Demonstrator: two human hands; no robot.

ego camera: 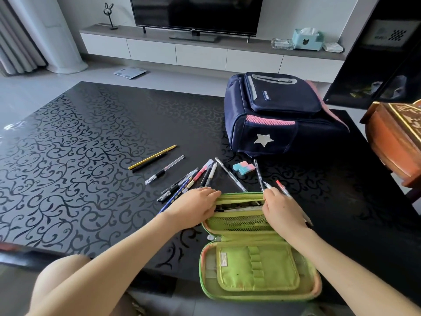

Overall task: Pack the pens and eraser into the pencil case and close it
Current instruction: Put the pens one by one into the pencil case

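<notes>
Nothing is packed yet. The step in hand looks to be spreading the case's far pocket so the pens can drop in.

Farthest left on the black table (79,137), a yellow pencil (152,156) lies against a dark pen, with a capped clear pen (165,169) just beside them. Nearer the person, a fan of about 6 pens (193,176) points toward the left hand (196,205). That hand lies over the left end of the pocket rim (239,197), fingers curled on top and thumb tucked beneath, pinching the edge.

The green pencil case (257,277) sits at the near table edge, unzipped, with its flap folded toward the person. Something pale lies in the pocket, though the view is too dim to say what. Beyond the rim are 1 slim clear pen (230,174) and the pink-and-teal eraser (243,168), apart from the case.

The right hand (281,212) pinches the rim's right end with curled fingers. A dark pen (258,173) and a red-tipped pen (281,187) lie beside it, the red one running under the hand. A navy backpack (278,110) stands well behind.

To do this well:
- Pull the 2 ends apart evenly so the mouth gapes.
- Keep 1 hand holding it open while the other gathers the fanned pens as a bundle.
- Line the bundle up with the case's length before feeding it in.
- Leave the eraser until last.
</notes>
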